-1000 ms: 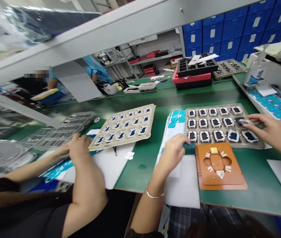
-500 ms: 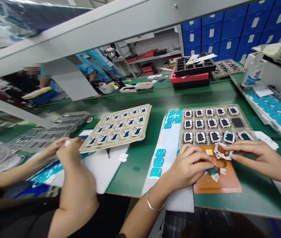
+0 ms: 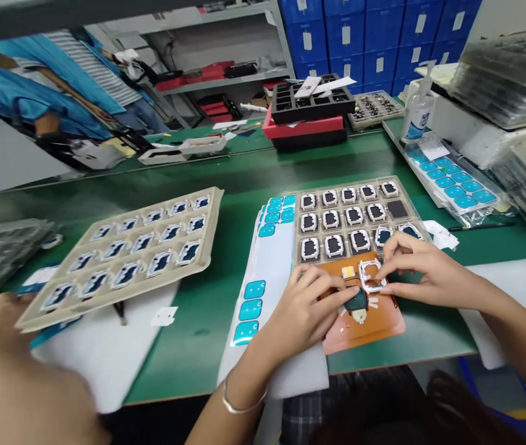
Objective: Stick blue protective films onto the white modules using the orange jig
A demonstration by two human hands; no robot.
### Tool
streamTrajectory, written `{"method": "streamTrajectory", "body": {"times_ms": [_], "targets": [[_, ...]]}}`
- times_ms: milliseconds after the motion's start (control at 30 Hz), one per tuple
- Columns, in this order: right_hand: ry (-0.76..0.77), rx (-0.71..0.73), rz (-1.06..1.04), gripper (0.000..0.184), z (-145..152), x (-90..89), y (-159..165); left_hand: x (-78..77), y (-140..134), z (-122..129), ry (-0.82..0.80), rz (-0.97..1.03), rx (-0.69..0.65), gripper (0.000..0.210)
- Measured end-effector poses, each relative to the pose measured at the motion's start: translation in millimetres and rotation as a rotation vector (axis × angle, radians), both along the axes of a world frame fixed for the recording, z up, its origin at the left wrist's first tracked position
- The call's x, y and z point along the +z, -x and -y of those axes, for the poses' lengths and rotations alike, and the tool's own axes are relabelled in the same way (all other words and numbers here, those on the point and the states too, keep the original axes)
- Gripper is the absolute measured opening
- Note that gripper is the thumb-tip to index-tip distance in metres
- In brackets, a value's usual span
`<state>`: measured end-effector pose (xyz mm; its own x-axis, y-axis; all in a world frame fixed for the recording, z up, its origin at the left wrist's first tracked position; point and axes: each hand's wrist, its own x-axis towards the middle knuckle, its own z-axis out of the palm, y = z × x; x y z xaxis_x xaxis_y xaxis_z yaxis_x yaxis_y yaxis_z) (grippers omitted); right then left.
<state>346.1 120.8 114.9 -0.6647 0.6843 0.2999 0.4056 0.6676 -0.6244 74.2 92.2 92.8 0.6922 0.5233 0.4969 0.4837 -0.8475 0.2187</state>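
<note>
On the green surface (image 3: 244,179), near its front edge, lies an orange fixture plate (image 3: 374,324), and both hands work over it. The right hand (image 3: 423,272) has its grip closed on a small white frame part (image 3: 371,276), pinched between thumb and fingers and held just above the plate. The left hand (image 3: 306,309) presses its fingertips on a dark teal piece (image 3: 356,301) at the middle of the plate; its grip is narrow, touching and not clearly clasping. Just behind the plate is a beige tray (image 3: 360,216) with rows of similar parts. At the left a second tray (image 3: 123,253) lies tilted, beside a co-worker's blurred hand (image 3: 7,364).
</note>
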Motion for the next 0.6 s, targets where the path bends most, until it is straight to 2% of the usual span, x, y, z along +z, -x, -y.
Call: {"method": "streamTrajectory", "body": {"times_ms": [133,267,400,600], "targets": [[0.021,-0.049,-0.002,0.014,1.3,-0.2,-1.6,1.7,-0.8,0.7,0.033,-0.014,0.000,0.033],[-0.015,-0.053,0.014,0.016,2.0,-0.1,-1.1,1.1,-1.3,0.5,-0.037,-0.025,0.008,0.023],[-0.096,-0.061,0.048,0.020,2.0,-2.3,-0.6,-0.7,-1.2,-0.1,-0.077,-0.011,0.012,0.025],[-0.181,-0.062,0.064,0.016,4.3,-5.4,-2.7,0.0,-5.3,4.5,-0.025,-0.020,-0.049,0.027]]}}
